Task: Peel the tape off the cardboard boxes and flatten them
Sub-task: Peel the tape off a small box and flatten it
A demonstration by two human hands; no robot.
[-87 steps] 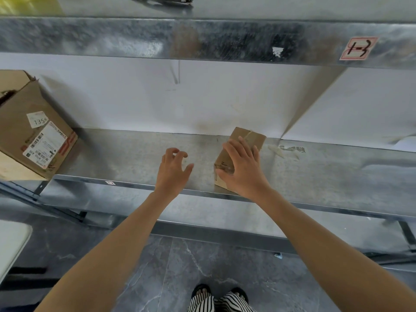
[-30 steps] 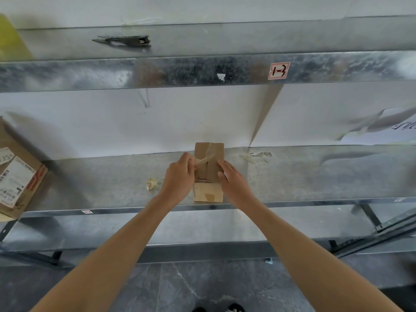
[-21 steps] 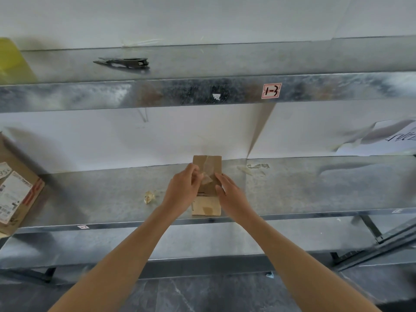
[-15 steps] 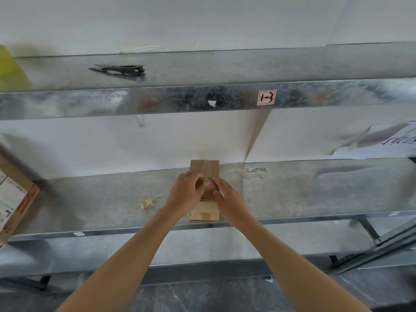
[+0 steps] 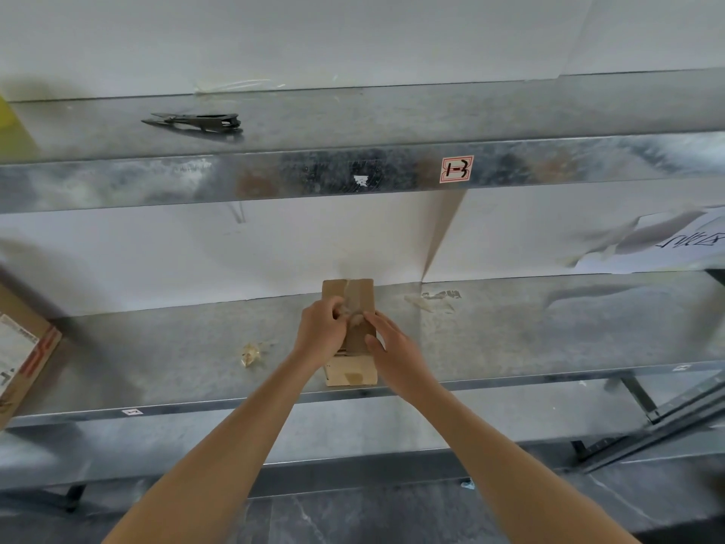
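Observation:
A small brown cardboard box (image 5: 350, 373) lies lengthwise on the metal shelf (image 5: 529, 335), near its front edge. A strip of clear tape (image 5: 355, 298) runs along its top. My left hand (image 5: 319, 331) curls over the box's left side and pinches the loosened tape near the middle of the top. My right hand (image 5: 392, 347) holds the box's right side, its fingertips meeting the left hand at the tape. Both hands hide the middle of the box.
A crumpled wad of peeled tape (image 5: 251, 353) lies left of the box, another tape scrap (image 5: 431, 302) to its right. A larger labelled cardboard box (image 5: 21, 351) leans at the far left. Black snips (image 5: 196, 121) rest on the upper shelf. Paper (image 5: 667, 245) hangs at right.
My left hand first hovered empty while my right held the tilted box; now the box lies flat. Over the last second both hands have closed together on the tape on its top.

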